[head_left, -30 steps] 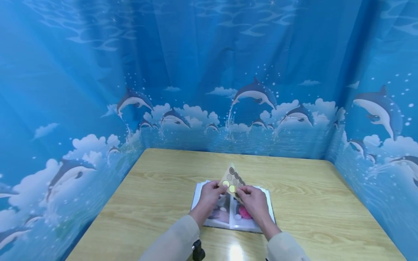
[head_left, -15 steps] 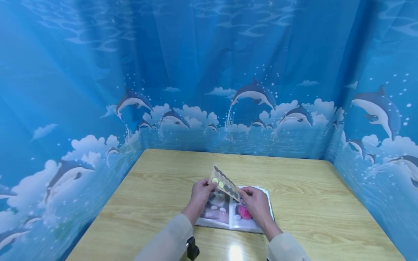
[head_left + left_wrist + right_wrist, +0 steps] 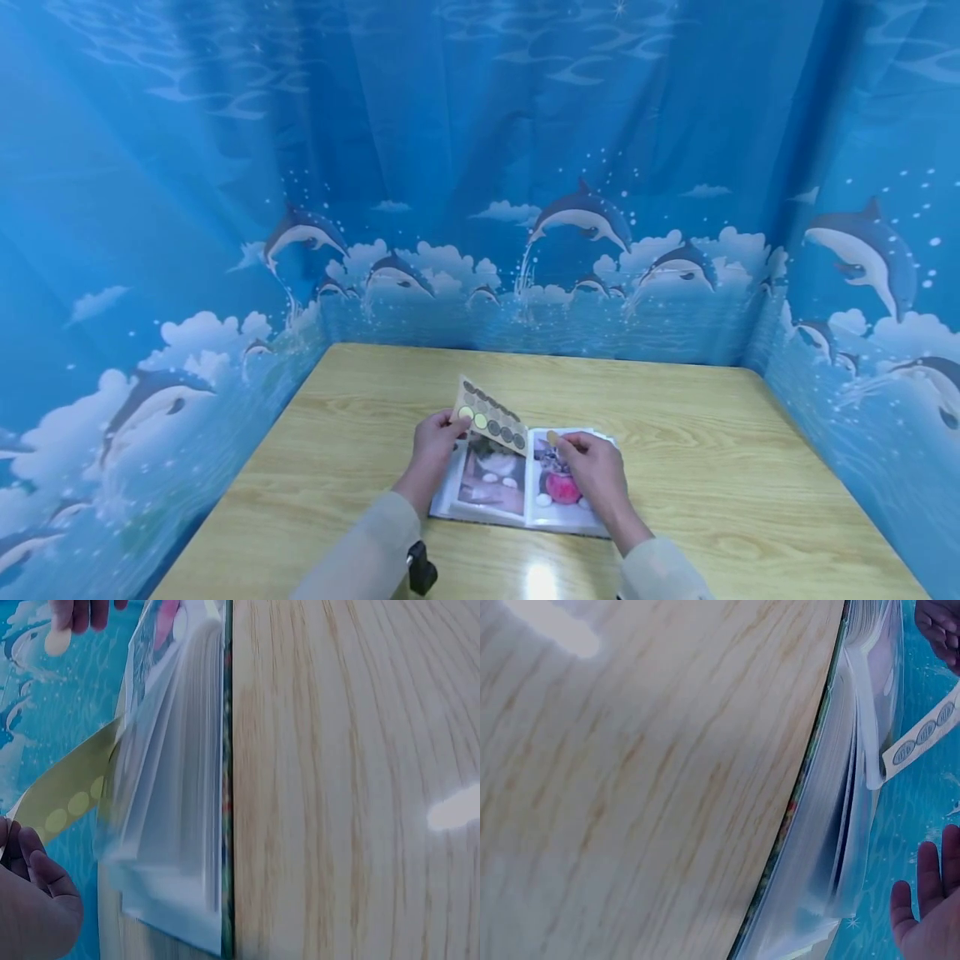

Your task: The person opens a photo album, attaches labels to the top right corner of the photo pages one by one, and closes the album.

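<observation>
My left hand (image 3: 431,450) pinches the corner of a tan sheet of round stickers (image 3: 491,417). The sheet tilts over the left page of an open photo album (image 3: 444,502), its lower end close to the fold. My right hand (image 3: 600,471) holds a single round sticker (image 3: 553,437) at its fingertips, above the right page. That sticker (image 3: 58,641) also shows in the left wrist view, apart from the sheet. The right wrist view shows the right hand (image 3: 934,907) with several fingers extended; its pinching fingertips are out of that frame.
The album lies on a wood-grain table (image 3: 360,400). Its pages hold photos in clear sleeves, including a picture with a pink round shape (image 3: 562,489). A blue curtain (image 3: 450,167) with dolphins surrounds the table. A black device (image 3: 422,568) sits by the left sleeve.
The left hand has carried the sticker sheet leftward, away from the right hand. One round sticker has come off the sheet into the right hand's fingers. More of the album shows.
</observation>
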A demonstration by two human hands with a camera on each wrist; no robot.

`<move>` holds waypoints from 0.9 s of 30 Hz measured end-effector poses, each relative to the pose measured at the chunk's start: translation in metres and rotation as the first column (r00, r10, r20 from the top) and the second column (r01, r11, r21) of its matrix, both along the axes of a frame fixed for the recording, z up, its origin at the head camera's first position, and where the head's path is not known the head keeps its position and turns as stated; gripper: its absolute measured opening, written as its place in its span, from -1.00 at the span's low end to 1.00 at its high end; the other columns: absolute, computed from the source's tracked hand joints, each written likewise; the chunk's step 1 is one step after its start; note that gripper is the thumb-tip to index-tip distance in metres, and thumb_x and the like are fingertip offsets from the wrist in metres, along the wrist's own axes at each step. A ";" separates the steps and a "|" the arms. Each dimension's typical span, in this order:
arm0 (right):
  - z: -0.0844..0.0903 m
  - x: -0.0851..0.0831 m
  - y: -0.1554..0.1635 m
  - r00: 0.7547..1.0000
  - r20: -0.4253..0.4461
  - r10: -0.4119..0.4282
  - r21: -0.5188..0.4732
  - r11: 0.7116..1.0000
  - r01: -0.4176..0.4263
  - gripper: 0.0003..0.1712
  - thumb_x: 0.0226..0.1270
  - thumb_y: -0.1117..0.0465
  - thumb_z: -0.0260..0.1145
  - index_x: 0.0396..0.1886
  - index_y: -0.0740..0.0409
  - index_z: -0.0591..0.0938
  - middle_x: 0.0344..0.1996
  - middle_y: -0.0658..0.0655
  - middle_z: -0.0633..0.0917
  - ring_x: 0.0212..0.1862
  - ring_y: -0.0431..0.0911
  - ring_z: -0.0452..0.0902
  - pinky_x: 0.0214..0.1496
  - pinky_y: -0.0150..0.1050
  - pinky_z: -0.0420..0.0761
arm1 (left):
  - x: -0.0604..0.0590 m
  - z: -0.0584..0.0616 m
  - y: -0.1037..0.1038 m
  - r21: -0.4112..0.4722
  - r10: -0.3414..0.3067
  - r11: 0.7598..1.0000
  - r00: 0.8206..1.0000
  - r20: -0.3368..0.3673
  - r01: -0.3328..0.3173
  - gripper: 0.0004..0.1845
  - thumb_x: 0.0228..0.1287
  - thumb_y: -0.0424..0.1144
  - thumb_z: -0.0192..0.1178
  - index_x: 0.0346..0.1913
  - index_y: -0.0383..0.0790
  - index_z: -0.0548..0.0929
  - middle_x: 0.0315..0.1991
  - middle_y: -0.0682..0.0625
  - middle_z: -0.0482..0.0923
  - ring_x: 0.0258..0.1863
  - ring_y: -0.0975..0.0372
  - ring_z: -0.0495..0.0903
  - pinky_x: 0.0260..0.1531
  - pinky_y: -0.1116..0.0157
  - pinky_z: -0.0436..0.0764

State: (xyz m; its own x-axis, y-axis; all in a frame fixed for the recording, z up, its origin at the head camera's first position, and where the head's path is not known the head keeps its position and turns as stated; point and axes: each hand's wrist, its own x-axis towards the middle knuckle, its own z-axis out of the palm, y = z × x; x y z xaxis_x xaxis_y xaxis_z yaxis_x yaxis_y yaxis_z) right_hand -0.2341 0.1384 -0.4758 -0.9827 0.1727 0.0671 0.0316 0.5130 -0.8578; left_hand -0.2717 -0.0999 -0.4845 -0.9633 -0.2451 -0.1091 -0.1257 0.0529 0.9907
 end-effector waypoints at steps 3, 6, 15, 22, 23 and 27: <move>0.000 0.000 0.002 1.000 -0.002 -0.014 0.001 1.000 0.014 -0.76 0.34 0.07 0.36 -0.17 0.13 0.77 -0.30 0.02 0.74 -0.16 -0.06 0.59 0.01 -0.02 0.55 | 0.000 -0.001 -0.007 0.014 0.017 1.000 1.000 0.004 -0.017 -0.72 0.25 -0.28 0.32 -0.06 -0.41 0.66 -0.32 -0.14 0.66 -0.35 0.17 0.55 -0.28 0.23 0.57; -0.001 0.000 0.005 1.000 -0.004 -0.024 0.006 1.000 0.024 -0.77 0.34 0.10 0.36 -0.18 0.15 0.77 -0.30 0.03 0.74 -0.18 -0.06 0.59 -0.02 -0.03 0.56 | 0.000 -0.002 -0.016 0.056 0.031 0.998 1.000 0.004 -0.031 -0.72 0.25 -0.32 0.31 -0.06 -0.44 0.65 -0.32 -0.12 0.64 -0.33 0.15 0.55 -0.19 0.14 0.59; -0.003 -0.001 0.010 0.999 0.027 -0.029 -0.013 0.999 0.029 -0.73 0.36 0.06 0.34 -0.15 0.17 0.75 -0.28 0.04 0.73 -0.17 -0.06 0.56 -0.03 -0.07 0.56 | -0.002 -0.009 -0.049 0.044 0.083 0.995 0.996 0.029 -0.084 -0.68 0.25 -0.32 0.31 -0.01 -0.46 0.62 -0.34 -0.07 0.63 -0.28 0.07 0.55 -0.27 0.20 0.59; 0.000 -0.001 0.014 0.998 0.059 -0.038 -0.021 0.999 0.039 -0.73 0.37 0.07 0.34 -0.13 0.17 0.74 -0.26 0.06 0.72 -0.17 -0.07 0.56 -0.05 -0.10 0.57 | -0.001 -0.010 -0.070 0.032 0.115 0.993 0.991 0.068 -0.117 -0.65 0.30 -0.28 0.28 0.06 -0.44 0.60 -0.25 -0.11 0.63 -0.22 0.09 0.56 -0.14 0.16 0.60; 0.001 -0.001 0.014 0.998 0.059 -0.037 -0.022 0.999 0.039 -0.73 0.37 0.07 0.33 -0.12 0.17 0.74 -0.26 0.06 0.72 -0.17 -0.07 0.56 -0.06 -0.11 0.57 | -0.001 -0.010 -0.073 0.033 0.117 0.992 0.991 0.067 -0.120 -0.64 0.31 -0.28 0.27 0.06 -0.45 0.59 -0.25 -0.12 0.63 -0.23 0.10 0.56 -0.15 0.18 0.60; 0.000 -0.001 0.017 0.998 0.059 -0.036 -0.019 0.999 0.037 -0.73 0.38 0.08 0.33 -0.11 0.18 0.73 -0.26 0.06 0.71 -0.18 -0.07 0.55 -0.10 -0.16 0.56 | -0.001 -0.012 -0.082 0.047 0.131 0.990 0.989 0.071 -0.135 -0.63 0.32 -0.29 0.26 0.09 -0.46 0.57 -0.24 -0.12 0.63 -0.24 0.14 0.56 -0.19 0.25 0.60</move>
State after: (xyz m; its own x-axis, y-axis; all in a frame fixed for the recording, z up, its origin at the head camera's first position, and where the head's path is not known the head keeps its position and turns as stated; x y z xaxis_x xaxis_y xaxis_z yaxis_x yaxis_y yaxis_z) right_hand -0.2348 0.1554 -0.4761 -0.9779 0.2091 0.0053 0.1009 0.4936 -0.8638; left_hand -0.2731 -0.1821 -0.4963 -0.9125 -0.3630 -0.1886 -0.1950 -0.0193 0.9806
